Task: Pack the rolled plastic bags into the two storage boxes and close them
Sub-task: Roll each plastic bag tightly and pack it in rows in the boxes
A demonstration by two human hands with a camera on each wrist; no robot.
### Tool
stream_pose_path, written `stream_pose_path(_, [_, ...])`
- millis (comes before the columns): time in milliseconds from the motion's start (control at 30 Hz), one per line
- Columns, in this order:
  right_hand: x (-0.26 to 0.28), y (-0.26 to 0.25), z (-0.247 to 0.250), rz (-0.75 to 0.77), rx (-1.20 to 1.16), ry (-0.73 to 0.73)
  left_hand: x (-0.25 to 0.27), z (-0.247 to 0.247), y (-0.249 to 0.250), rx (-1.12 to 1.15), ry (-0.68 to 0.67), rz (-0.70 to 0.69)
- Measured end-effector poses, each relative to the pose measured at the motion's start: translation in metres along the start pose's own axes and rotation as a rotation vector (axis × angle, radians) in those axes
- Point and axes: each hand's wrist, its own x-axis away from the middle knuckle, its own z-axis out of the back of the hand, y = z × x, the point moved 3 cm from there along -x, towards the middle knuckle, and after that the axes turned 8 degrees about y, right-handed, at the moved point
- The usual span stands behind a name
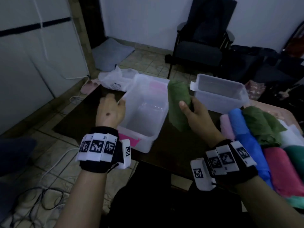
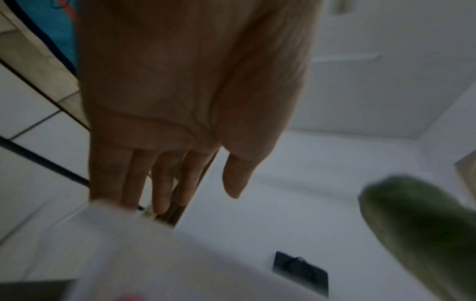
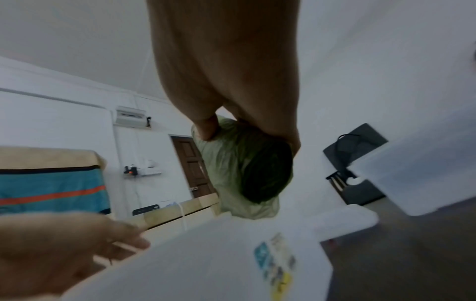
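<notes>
My right hand [image 1: 189,107] grips a rolled green plastic bag [image 1: 178,102] and holds it upright beside the right wall of the near clear storage box [image 1: 158,122]. In the right wrist view the fingers curl round the green roll [image 3: 247,167]. My left hand [image 1: 113,104] lies flat with straight fingers [image 2: 159,183] at the box's left rim [image 2: 128,234]. A second clear box [image 1: 220,94] stands farther right, open. Rolled bags in pink [image 1: 227,127], blue [image 1: 246,139], green [image 1: 263,124] and magenta [image 1: 283,168] lie piled at the table's right.
A white plastic bag [image 1: 115,81] lies behind the near box. A pink sheet [image 1: 130,140] shows under that box's near end. A dark armchair [image 1: 202,40] stands behind the table. Cables [image 1: 49,195] run over the tiled floor at left.
</notes>
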Motion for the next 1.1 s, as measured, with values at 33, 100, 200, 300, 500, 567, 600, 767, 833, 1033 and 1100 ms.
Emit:
stream_pose_path(33, [-0.003, -0.01, -0.009, 0.029, -0.025, -0.007, -0.001, -0.004, -0.012, -0.027, -0.048, 0.053])
stream_pose_path(100, [-0.01, -0.027, -0.03, 0.074, -0.052, -0.023, 0.001, -0.012, -0.029, -0.012, -0.094, 0.093])
stream_pose_path(200, [-0.017, -0.038, -0.064, 0.085, -0.035, -0.058, 0.008, -0.014, -0.038, 0.092, -0.043, 0.096])
stream_pose_path(300, [-0.02, -0.034, -0.09, 0.096, 0.164, -0.098, 0.019, -0.011, -0.045, 0.189, 0.045, 0.114])
stream_pose_path(500, [-0.012, -0.015, -0.129, 0.034, 0.656, -0.152, 0.038, -0.012, -0.067, 0.331, 0.127, 0.085])
stream_pose_path(567, [-0.007, -0.009, -0.139, 0.032, 0.768, -0.187, 0.041, -0.014, -0.072, 0.376, 0.147, 0.09])
stream_pose_path(600, [-0.004, -0.004, -0.143, 0.041, 0.844, -0.208, 0.044, -0.015, -0.074, 0.391, 0.162, 0.079])
stream_pose_path(767, [0.009, 0.017, -0.155, 0.041, 0.967, -0.278, 0.055, -0.015, -0.075, 0.447, 0.233, -0.062])
stream_pose_path(833, [0.008, 0.017, -0.155, 0.036, 0.915, -0.297, 0.056, -0.017, -0.076, 0.457, 0.249, -0.061])
stream_pose_path(1033, [0.009, 0.02, -0.16, 0.008, 0.905, -0.432, 0.057, -0.018, -0.08, 0.453, 0.255, -0.088])
stream_pose_path(1100, [0.01, 0.022, -0.162, -0.01, 0.888, -0.478, 0.057, -0.018, -0.08, 0.458, 0.268, -0.093])
